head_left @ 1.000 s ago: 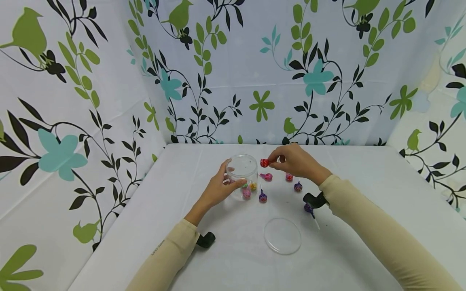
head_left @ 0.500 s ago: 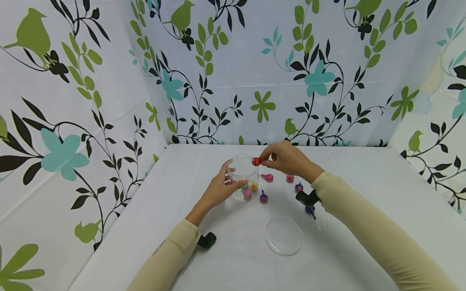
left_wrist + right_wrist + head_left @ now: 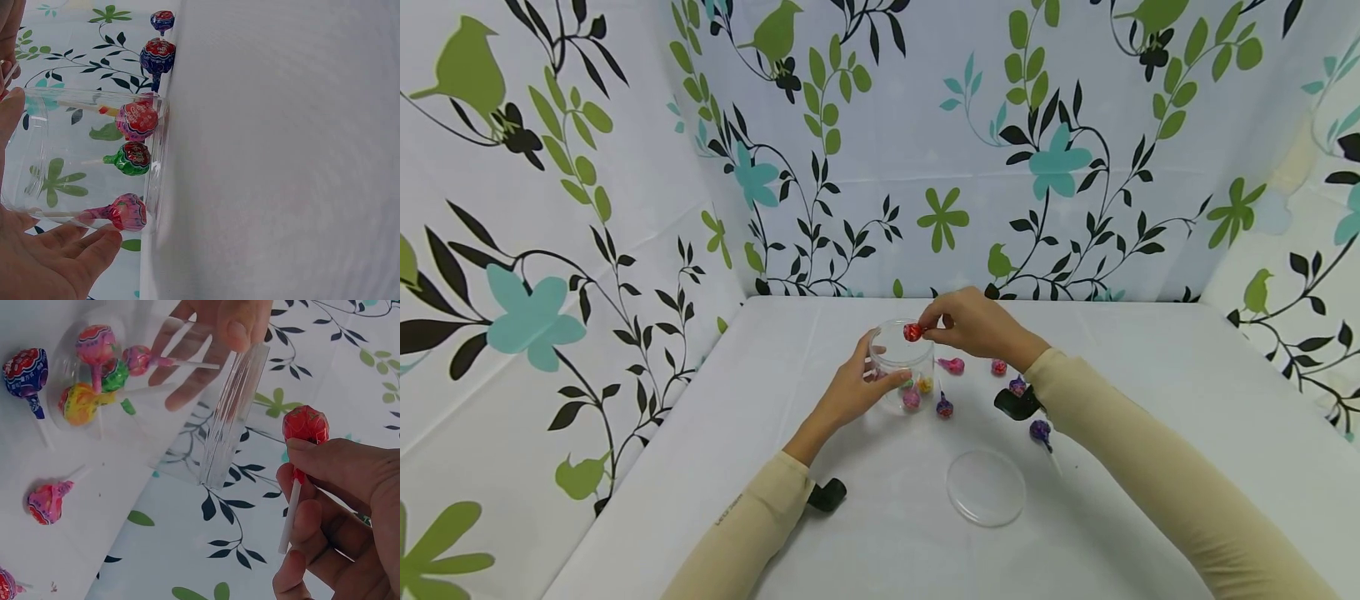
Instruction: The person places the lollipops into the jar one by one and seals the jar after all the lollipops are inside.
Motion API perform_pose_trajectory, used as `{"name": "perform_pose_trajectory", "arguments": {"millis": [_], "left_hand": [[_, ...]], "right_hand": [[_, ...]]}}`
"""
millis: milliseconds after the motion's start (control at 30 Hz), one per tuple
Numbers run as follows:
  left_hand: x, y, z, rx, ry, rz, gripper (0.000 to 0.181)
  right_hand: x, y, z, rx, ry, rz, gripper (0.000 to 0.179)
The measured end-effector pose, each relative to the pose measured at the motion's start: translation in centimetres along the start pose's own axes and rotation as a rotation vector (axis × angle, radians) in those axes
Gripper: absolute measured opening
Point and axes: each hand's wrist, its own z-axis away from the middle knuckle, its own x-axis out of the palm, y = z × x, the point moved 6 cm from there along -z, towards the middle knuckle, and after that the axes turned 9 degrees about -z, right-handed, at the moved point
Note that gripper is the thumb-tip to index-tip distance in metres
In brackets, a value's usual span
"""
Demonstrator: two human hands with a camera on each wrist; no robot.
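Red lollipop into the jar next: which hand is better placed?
Right, I'd say. The right hand pinches the red lollipop near the open mouth of the jar. The left hand grips the jar, so it's probably better used for steadying.

One left hand (image 3: 863,379), one right hand (image 3: 977,323), one clear jar (image 3: 904,358) and one round lid (image 3: 986,488) appear at center and lower center of the head view. One red lollipop (image 3: 912,332) at center, five loose lollipops (image 3: 1040,431) right of center and four jarred lollipops (image 3: 114,375), upper left in the right-wrist view, make ten.
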Motion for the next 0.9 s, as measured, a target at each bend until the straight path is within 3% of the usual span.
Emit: {"name": "perform_pose_trajectory", "arguments": {"millis": [500, 900], "left_hand": [[-0.1, -0.1, 0.0, 0.009, -0.005, 0.016, 0.099], [-0.1, -0.1, 0.0, 0.015, -0.015, 0.037, 0.097]], "right_hand": [[1.7, -0.6, -1.5, -0.04, -0.054, -0.003, 0.012], [2.6, -0.6, -2.3, -0.023, -0.085, -0.008, 0.01]]}}
